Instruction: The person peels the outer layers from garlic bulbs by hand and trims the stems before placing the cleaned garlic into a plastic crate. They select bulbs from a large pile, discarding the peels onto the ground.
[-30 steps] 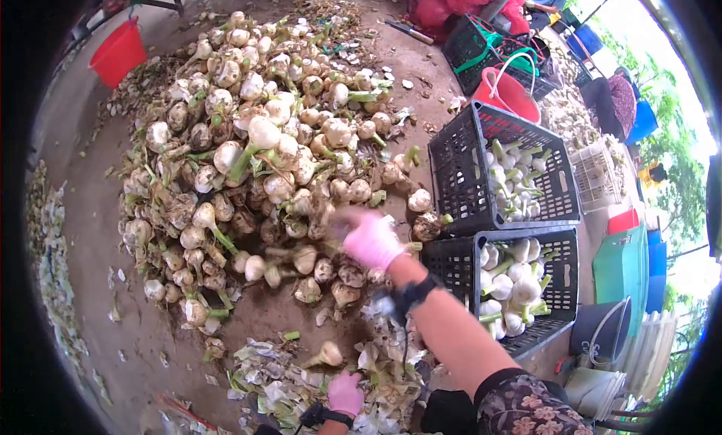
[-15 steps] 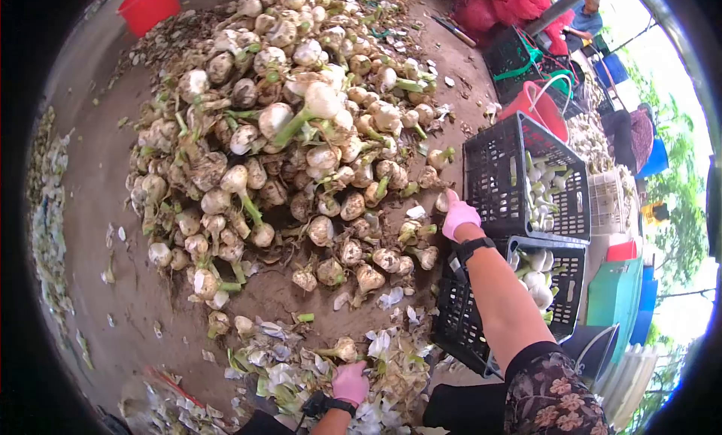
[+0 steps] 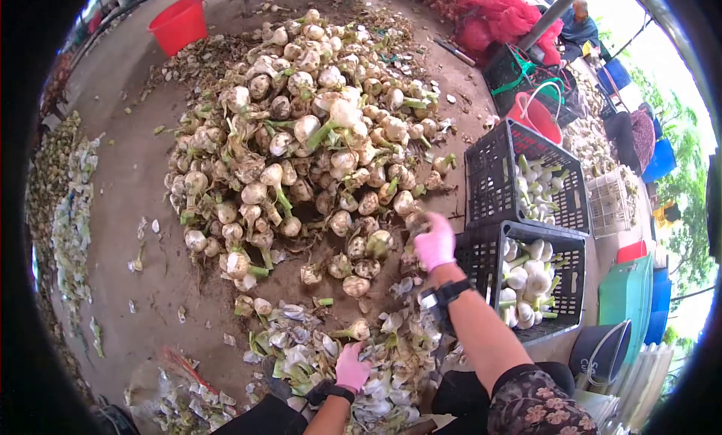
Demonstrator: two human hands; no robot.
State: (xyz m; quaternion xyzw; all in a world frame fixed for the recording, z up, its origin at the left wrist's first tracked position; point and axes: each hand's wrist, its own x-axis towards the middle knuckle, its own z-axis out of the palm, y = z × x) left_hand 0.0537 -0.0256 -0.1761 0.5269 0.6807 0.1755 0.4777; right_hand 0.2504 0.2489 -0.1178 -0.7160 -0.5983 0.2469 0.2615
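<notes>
My right hand (image 3: 436, 245), in a pink glove, is closed round a dirt-brown garlic bulb (image 3: 415, 223), partly hidden by the fingers and slightly blurred. It is at the right edge of a large heap of untrimmed garlic (image 3: 301, 134), left of the black crates. My left hand (image 3: 351, 367), also pink-gloved, reaches low over loose garlic skins (image 3: 391, 382). Its fingers look extended, though the tips are partly hidden. Just beyond them lies a single garlic bulb with a short stem (image 3: 359, 330), apparently apart from the hand.
Two black crates, a near one (image 3: 474, 258) and a farther one (image 3: 489, 187), contain cleaner white garlic. A red bucket (image 3: 179, 25) stands beyond the heap; a pink bucket (image 3: 535, 119) is behind the crates. Another person (image 3: 579, 33) sits at the far right.
My right hand has drawn back from beside the crates, toward me and to the left, with the bulb in its fingers. My left hand has shifted little. The camera view has tilted.
</notes>
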